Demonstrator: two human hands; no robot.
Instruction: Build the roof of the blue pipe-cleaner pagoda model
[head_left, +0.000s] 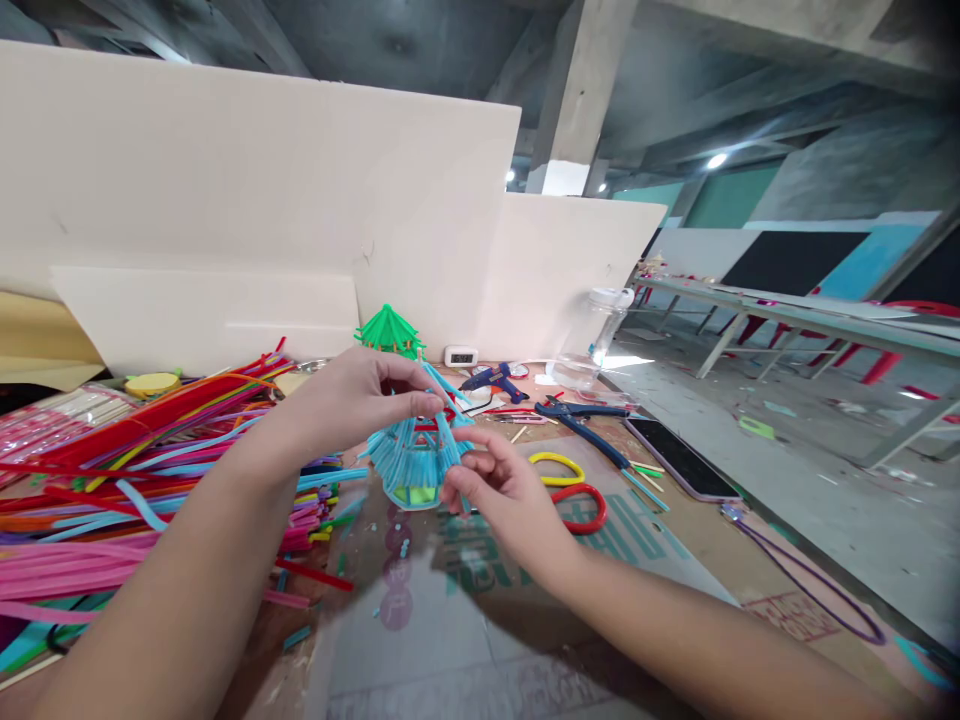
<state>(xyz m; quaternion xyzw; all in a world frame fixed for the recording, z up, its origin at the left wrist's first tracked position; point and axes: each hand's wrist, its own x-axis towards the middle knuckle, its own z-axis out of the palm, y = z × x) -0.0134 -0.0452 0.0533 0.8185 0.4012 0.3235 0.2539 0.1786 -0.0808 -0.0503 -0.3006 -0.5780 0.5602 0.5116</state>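
Head view: left hand [360, 395] (wrist bent), right hand [511, 488] lower; both hands' fingers clamped on blue model [405, 462].

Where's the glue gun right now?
In the head view, the glue gun lies just right of the middle, beyond the right hand, with the small white display at its left and the blue-handled pliers at its right.

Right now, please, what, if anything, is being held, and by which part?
The blue model: left hand by its upper part, right hand by its lower right.
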